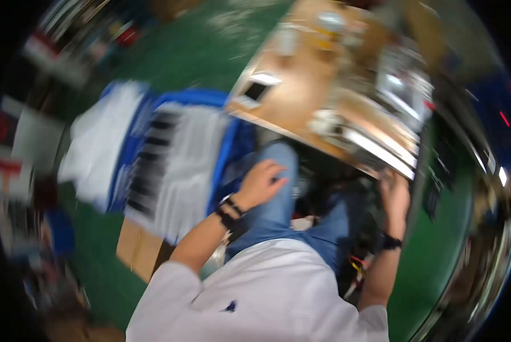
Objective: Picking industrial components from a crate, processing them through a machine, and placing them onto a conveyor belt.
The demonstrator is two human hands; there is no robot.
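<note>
My left hand is over my left thigh, beside a blue crate, with its fingers loosely apart and nothing seen in it. A dark band or watch circles that wrist. Against the near right edge of a wooden table is my right hand, blurred by motion. Its fingertips meet the table edge, and whether they hold anything cannot be made out. Just beyond them on the table lies a long, bright, pale strip. A small white blurred object sits left of the strip.
The blue crate, left of my legs, holds rows of whitish pieces with dark ends. White bags lie farther left. A cardboard box stands below the crate. A flat black rectangle rests near the table's left corner.
</note>
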